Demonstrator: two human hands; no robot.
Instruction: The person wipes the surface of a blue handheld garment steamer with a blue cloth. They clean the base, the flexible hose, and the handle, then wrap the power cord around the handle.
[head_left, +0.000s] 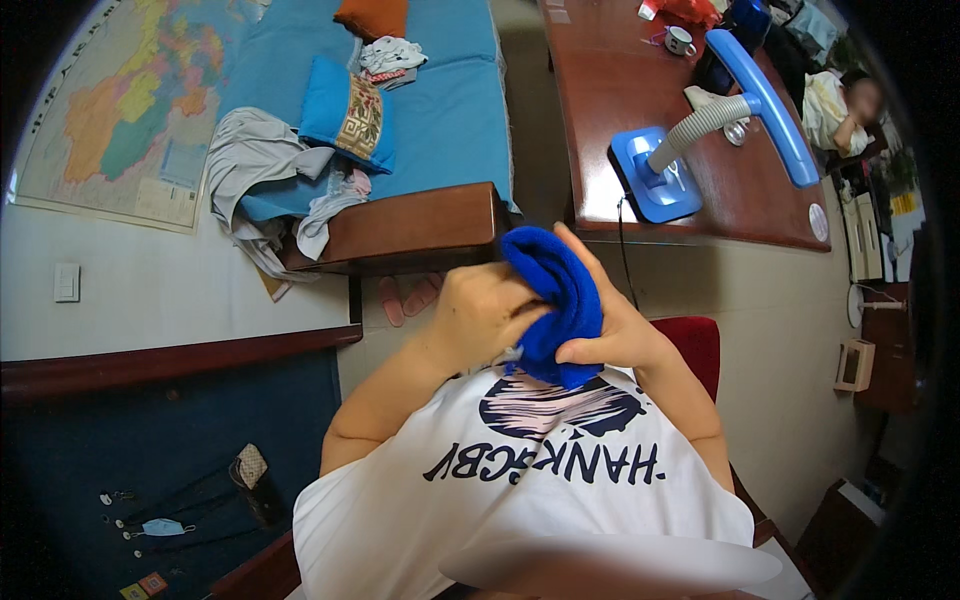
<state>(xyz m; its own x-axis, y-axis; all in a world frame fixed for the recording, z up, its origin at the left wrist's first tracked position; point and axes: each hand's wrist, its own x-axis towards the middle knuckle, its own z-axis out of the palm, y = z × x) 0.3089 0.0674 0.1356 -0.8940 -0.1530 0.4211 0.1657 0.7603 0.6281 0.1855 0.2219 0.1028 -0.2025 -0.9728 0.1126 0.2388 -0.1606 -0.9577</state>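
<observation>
A thick blue cloth (564, 300), folded or rolled over itself, is held up in front of my chest. My right hand (622, 322) grips it from the right, thumb across the near side and fingers behind. My left hand (484, 315) is curled against its left side, with the fingertips tucked at the fold and partly hidden. Just below the left hand a small greyish bit shows beside the cloth, too small to make out. Behind the cloth's lower end is my white printed T-shirt (525, 502).
Ahead stands a bed with a wooden end board (420, 225), a blue cushion (349, 112) and crumpled clothes (255, 165). At right, a wooden table (600, 82) bears a blue desk lamp (660, 176) and a mug (679, 41). A red chair (690, 349) is beside me. Another person (829, 112) sits beyond the table.
</observation>
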